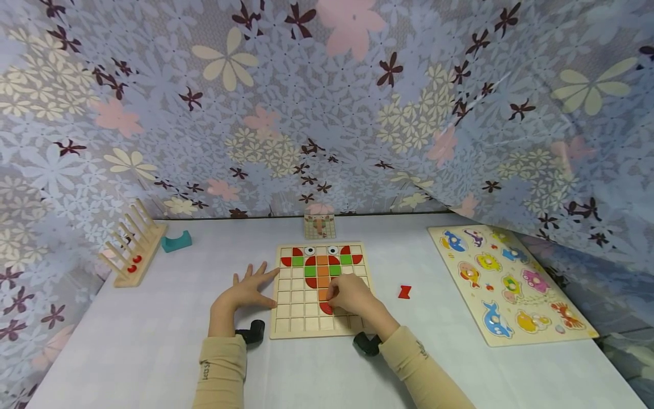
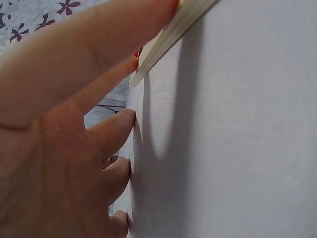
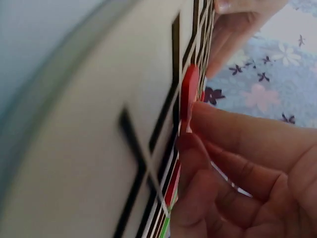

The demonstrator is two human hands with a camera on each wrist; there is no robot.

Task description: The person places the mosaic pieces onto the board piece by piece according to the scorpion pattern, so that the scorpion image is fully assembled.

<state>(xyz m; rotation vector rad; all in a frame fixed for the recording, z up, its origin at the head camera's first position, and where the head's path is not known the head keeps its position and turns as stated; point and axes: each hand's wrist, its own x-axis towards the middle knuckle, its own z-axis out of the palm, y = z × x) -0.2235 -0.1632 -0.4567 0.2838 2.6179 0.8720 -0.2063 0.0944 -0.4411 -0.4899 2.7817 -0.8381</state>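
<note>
A wooden grid board (image 1: 290,325) lies on the table with red, green and orange pieces and two eye pieces set in its squares. My right hand (image 1: 352,293) is over its lower middle, the thumb and a finger pinching a red curved-edge piece (image 3: 188,91) at the grid. In the head view that red piece (image 1: 325,308) shows just below the orange column. My left hand (image 1: 247,291) rests with fingers spread at the board's left side. Its thumb and index finger touch the board's edge (image 2: 171,42); the other fingertips rest on the tabletop.
A small pattern card (image 1: 320,226) stands behind the board. A red notched piece (image 1: 405,292) lies to the right, before an animal peg puzzle (image 1: 480,295). At the left are a wooden peg rack (image 1: 148,250) with red beads and a teal curved block (image 1: 176,242).
</note>
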